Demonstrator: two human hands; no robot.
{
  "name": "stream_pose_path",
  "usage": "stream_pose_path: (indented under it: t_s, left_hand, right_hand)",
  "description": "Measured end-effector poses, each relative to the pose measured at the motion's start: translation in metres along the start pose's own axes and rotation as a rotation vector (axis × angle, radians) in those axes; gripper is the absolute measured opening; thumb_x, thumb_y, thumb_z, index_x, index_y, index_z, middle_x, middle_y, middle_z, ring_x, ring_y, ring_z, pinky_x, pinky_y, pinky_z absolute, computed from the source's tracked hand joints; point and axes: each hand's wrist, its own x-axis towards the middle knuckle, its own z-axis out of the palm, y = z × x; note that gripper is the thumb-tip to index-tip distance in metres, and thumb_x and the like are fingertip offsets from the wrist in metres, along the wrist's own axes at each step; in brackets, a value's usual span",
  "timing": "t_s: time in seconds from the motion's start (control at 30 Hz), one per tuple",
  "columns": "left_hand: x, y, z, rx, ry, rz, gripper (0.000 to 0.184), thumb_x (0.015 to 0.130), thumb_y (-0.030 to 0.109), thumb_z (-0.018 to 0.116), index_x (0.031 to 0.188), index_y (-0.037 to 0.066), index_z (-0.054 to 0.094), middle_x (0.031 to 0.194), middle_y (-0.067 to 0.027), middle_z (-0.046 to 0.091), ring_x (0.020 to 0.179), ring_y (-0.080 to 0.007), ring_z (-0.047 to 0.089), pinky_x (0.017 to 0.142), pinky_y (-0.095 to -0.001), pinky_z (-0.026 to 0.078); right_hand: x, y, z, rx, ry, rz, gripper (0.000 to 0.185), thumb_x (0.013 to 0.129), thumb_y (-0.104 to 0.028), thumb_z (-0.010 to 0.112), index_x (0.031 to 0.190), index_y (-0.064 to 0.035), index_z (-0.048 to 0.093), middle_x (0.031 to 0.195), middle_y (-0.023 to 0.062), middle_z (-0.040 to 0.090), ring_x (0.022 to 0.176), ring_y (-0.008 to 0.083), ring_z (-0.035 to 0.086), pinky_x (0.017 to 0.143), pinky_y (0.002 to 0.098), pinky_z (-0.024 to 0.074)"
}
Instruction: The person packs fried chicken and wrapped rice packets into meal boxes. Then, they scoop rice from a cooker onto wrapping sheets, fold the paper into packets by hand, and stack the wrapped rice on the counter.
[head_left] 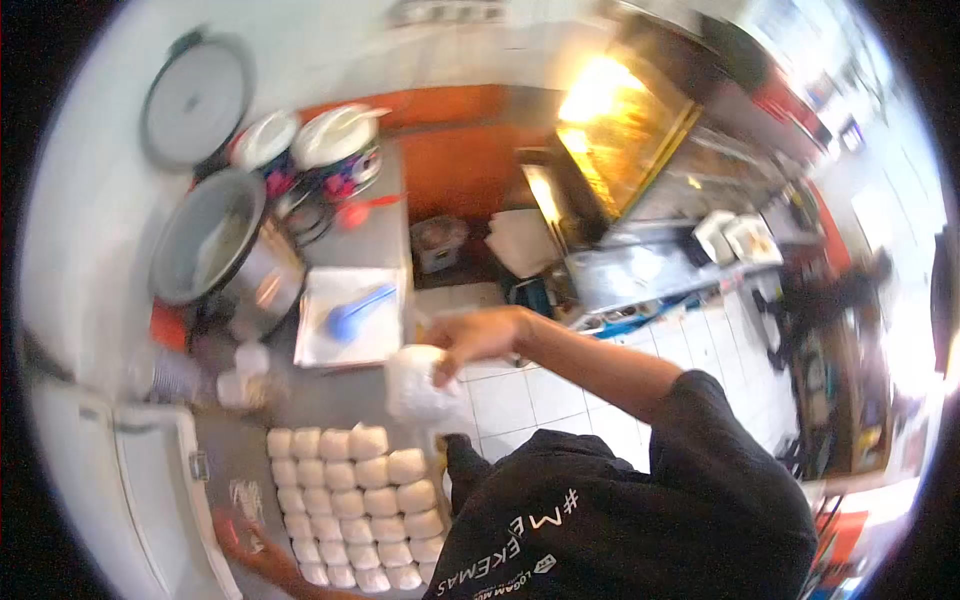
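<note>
My right hand (478, 338) is closed round a white, rounded container (420, 388), blurred, held near the table's edge. Its contents are hidden. Low on the left, my left hand (240, 540) is over the grey table, beside a white powdery patch (246, 498); its fingers are smeared. Between the two hands, pale dough balls (352, 505) lie packed in rows on the table. Beyond the right hand, a blue scoop (346, 322) rests on a white square lid or board (312, 345).
A large grey pot (268, 275) and patterned pots (340, 150) stand at the back left. A white box (160, 450) borders the table on the left. A lit display case (625, 130) and a metal counter (640, 275) are across the tiled floor (500, 400).
</note>
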Motion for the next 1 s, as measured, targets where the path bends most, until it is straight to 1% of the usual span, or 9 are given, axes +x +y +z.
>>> stream_pose_path:
  t_s: [0.07, 0.2, 0.27, 0.4, 0.53, 0.73, 0.87, 0.9, 1.0]
  left_hand:
    - [-0.029, 0.119, 0.068, -0.478, -0.338, 0.096, 0.049, 0.104, 0.034, 0.054, 0.139, 0.000, 0.051, 0.141, -0.0182, 0.052, 0.129, -0.0310, 0.052, 0.106, -0.0446, 0.045]
    - [-0.177, 0.372, 0.158, -1.479, -1.534, 0.052, 0.051, 0.105, 0.037, 0.051, 0.142, 0.002, 0.049, 0.141, -0.0165, 0.053, 0.128, -0.0270, 0.053, 0.102, -0.0422, 0.049]
    - [-0.232, 0.453, 0.173, -1.463, -1.914, 0.015, 0.052, 0.105, 0.039, 0.050, 0.143, 0.003, 0.049, 0.141, -0.0156, 0.053, 0.128, -0.0250, 0.054, 0.100, -0.0410, 0.051]
    - [-0.295, 0.552, 0.202, -1.112, -2.291, -0.035, 0.053, 0.104, 0.042, 0.053, 0.143, 0.006, 0.048, 0.132, -0.0074, 0.060, 0.116, -0.0199, 0.061, 0.096, -0.0376, 0.053]
    - [-0.338, 0.606, 0.199, -1.132, -2.340, -0.203, 0.050, 0.103, 0.037, 0.056, 0.142, 0.007, 0.047, 0.129, -0.0086, 0.061, 0.116, -0.0201, 0.062, 0.099, -0.0388, 0.051]
    - [-0.380, 0.649, 0.287, -1.166, -2.222, -0.490, 0.043, 0.101, 0.027, 0.061, 0.139, 0.012, 0.050, 0.129, -0.0040, 0.062, 0.115, -0.0210, 0.062, 0.096, -0.0371, 0.053]
    - [-0.376, 0.724, 0.362, -1.179, -1.784, -0.355, 0.032, 0.100, 0.025, 0.064, 0.127, 0.013, 0.052, 0.124, -0.0052, 0.062, 0.113, -0.0214, 0.062, 0.092, -0.0422, 0.054]
    - [-0.375, 0.742, 0.394, -1.217, -1.663, -0.405, 0.037, 0.101, 0.028, 0.063, 0.130, 0.012, 0.048, 0.128, -0.0079, 0.059, 0.114, -0.0243, 0.061, 0.093, -0.0456, 0.054]
    - [-0.356, 0.815, 0.454, -1.162, -1.422, -0.371, 0.047, 0.101, 0.030, 0.063, 0.137, 0.010, 0.042, 0.134, -0.0120, 0.055, 0.118, -0.0290, 0.059, 0.094, -0.0464, 0.053]
  right_hand:
    - [-0.117, 0.081, 0.008, 0.241, 0.172, 0.039, 0.042, 0.085, -0.029, 0.074, 0.108, 0.0054, 0.069, 0.094, 0.0072, 0.071, 0.086, 0.0132, 0.064, 0.078, 0.0299, 0.0522]
    - [-0.315, 0.179, 0.080, 0.601, 0.583, -0.034, 0.046, 0.088, -0.030, 0.074, 0.118, 0.0036, 0.064, 0.098, 0.0037, 0.067, 0.087, 0.0122, 0.063, 0.077, 0.0270, 0.0515]
    - [-0.381, 0.222, 0.117, 0.711, 0.745, -0.102, 0.044, 0.091, -0.028, 0.073, 0.120, 0.0034, 0.064, 0.102, 0.0058, 0.069, 0.094, 0.0145, 0.064, 0.080, 0.0291, 0.0525]
    - [-0.474, 0.263, 0.145, 0.897, 0.964, -0.221, 0.043, 0.095, -0.027, 0.069, 0.126, 0.0014, 0.062, 0.114, 0.0077, 0.069, 0.104, 0.0175, 0.064, 0.087, 0.0332, 0.0542]
    - [-0.538, 0.278, 0.131, 0.821, 1.001, -0.288, 0.048, 0.096, -0.032, 0.068, 0.127, 0.0034, 0.061, 0.115, 0.0083, 0.067, 0.104, 0.0179, 0.064, 0.088, 0.0328, 0.0531]
    - [-0.598, 0.312, 0.055, 0.620, 1.068, -0.032, 0.044, 0.091, -0.031, 0.074, 0.119, 0.0012, 0.066, 0.106, 0.0057, 0.069, 0.099, 0.0129, 0.064, 0.084, 0.0276, 0.0523]
    - [-0.633, 0.349, -0.051, 0.442, 1.208, 0.072, 0.046, 0.084, -0.036, 0.079, 0.108, 0.0029, 0.072, 0.093, 0.0073, 0.071, 0.078, 0.0160, 0.067, 0.068, 0.0283, 0.0544]
    - [-0.638, 0.351, -0.078, 0.562, 1.265, -0.063, 0.049, 0.081, -0.038, 0.080, 0.103, 0.0052, 0.072, 0.090, 0.0084, 0.071, 0.073, 0.0176, 0.066, 0.062, 0.0315, 0.0545]
    - [-0.635, 0.406, -0.198, 0.138, 1.281, 0.389, 0.054, 0.068, -0.042, 0.078, 0.090, 0.0075, 0.075, 0.079, 0.0193, 0.070, 0.075, 0.0278, 0.072, 0.062, 0.0391, 0.0560]
